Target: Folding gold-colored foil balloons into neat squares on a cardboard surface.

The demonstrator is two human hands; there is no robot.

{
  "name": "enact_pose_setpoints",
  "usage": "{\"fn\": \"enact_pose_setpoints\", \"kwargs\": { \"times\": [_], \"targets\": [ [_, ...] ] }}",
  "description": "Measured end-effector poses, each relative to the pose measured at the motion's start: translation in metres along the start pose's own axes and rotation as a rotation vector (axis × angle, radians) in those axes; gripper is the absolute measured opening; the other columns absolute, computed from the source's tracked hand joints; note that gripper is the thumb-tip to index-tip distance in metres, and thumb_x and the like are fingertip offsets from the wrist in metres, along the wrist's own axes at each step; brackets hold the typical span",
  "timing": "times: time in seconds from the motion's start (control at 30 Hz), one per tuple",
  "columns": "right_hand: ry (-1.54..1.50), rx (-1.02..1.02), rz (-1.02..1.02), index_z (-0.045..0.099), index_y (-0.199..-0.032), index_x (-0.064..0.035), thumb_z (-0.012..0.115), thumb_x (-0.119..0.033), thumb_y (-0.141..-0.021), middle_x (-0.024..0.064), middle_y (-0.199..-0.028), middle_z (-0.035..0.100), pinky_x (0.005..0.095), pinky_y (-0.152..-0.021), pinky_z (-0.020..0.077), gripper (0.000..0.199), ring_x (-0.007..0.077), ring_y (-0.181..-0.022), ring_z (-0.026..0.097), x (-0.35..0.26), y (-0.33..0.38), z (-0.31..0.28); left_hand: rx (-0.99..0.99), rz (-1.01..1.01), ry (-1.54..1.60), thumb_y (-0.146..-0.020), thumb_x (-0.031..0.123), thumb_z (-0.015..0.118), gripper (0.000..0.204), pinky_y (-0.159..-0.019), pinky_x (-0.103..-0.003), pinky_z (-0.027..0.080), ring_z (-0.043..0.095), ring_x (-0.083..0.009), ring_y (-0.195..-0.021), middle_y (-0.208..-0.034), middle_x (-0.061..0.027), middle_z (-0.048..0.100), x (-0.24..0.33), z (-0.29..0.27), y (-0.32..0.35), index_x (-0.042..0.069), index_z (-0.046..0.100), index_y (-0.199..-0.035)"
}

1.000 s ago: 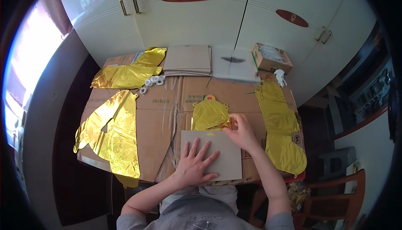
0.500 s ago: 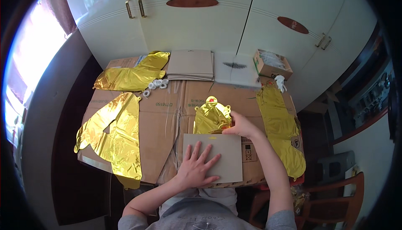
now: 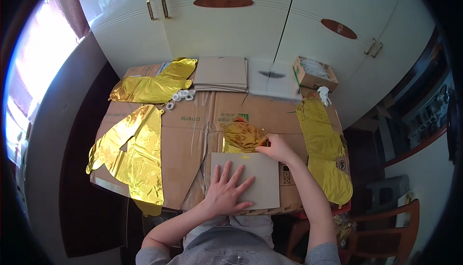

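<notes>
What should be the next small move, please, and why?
Perhaps the right hand should fold the gold foil towards the grey card: it touches the foil's right edge, foil shows beyond the card's far side, and the left hand lies on the card.

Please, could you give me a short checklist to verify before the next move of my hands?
1. Card held down: ok. The left hand lies on the grey card, fingers spread.
2. Foil in hand: ok. The right hand grips the gold foil at its right edge.
3. Foil smooth beyond the card: not ok. It looks wrinkled.
4. Foil under the card flat: cannot tell. The card hides that area.
5. Card clear of neighbours: ok. The left foil shape and right foil shape lie apart from it.
</notes>
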State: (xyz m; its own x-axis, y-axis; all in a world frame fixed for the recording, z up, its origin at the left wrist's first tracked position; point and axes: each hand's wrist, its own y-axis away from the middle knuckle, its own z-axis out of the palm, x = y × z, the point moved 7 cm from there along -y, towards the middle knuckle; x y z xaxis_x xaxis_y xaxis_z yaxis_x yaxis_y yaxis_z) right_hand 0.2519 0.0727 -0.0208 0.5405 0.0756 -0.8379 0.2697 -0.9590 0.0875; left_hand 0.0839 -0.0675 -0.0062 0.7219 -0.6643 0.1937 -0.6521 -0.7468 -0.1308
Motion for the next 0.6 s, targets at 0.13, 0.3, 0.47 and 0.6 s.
{"fn": "enact_pose_setpoints", "kwargs": {
  "times": [0.13, 0.3, 0.47, 0.6],
  "targets": [
    [0.072, -0.088, 0.037, 0.066, -0.099, 0.0004, 0.070, -0.016, -0.080, 0.0111, -0.083, 0.070, 0.0318, -0.066, 0.0497, 0.025, 0.0181, -0.072, 0.064, 0.000, 0.010, 0.000, -0.004, -0.002, -0.005, -0.083, 0.068, 0.053, 0.074, -0.107, -0.071, 0.019, 0.024, -0.0514, -0.139, -0.151, -0.0197, 0.034, -0.001, 0.001, 0.000, 0.026, 0.046, -0.143],
    [-0.087, -0.143, -0.278, 0.067, -0.099, -0.0031, 0.064, -0.002, -0.079, 0.0124, -0.095, 0.071, 0.0310, -0.079, 0.0531, 0.020, 0.0207, -0.090, 0.069, -0.005, 0.016, 0.004, -0.004, 0.001, -0.010, -0.083, 0.069, 0.052, 0.075, -0.107, -0.071, 0.019, 0.025, -0.0521, -0.139, -0.151, -0.0201, 0.034, 0.000, 0.000, -0.001, 0.026, 0.045, -0.144],
    [0.199, -0.053, -0.586, 0.068, -0.099, -0.0054, 0.066, 0.001, -0.073, 0.0105, -0.102, 0.072, 0.0364, -0.088, 0.0533, 0.027, 0.0274, -0.099, 0.068, -0.023, 0.031, 0.003, -0.035, -0.014, -0.010, -0.084, 0.070, 0.050, 0.074, -0.109, -0.071, 0.015, 0.031, -0.0491, -0.137, -0.144, -0.0202, 0.043, -0.001, 0.001, -0.001, 0.024, 0.048, -0.143],
    [0.400, 0.110, -0.786, 0.068, -0.098, -0.0063, 0.067, -0.001, -0.072, 0.0084, -0.102, 0.071, 0.0391, -0.087, 0.0527, 0.027, 0.0271, -0.099, 0.067, -0.037, 0.051, 0.007, -0.131, -0.017, -0.002, -0.085, 0.070, 0.048, 0.072, -0.110, -0.071, 0.011, 0.037, -0.0431, -0.135, -0.138, -0.0185, 0.049, -0.004, 0.010, 0.000, 0.020, 0.054, -0.137]
  ]
}}
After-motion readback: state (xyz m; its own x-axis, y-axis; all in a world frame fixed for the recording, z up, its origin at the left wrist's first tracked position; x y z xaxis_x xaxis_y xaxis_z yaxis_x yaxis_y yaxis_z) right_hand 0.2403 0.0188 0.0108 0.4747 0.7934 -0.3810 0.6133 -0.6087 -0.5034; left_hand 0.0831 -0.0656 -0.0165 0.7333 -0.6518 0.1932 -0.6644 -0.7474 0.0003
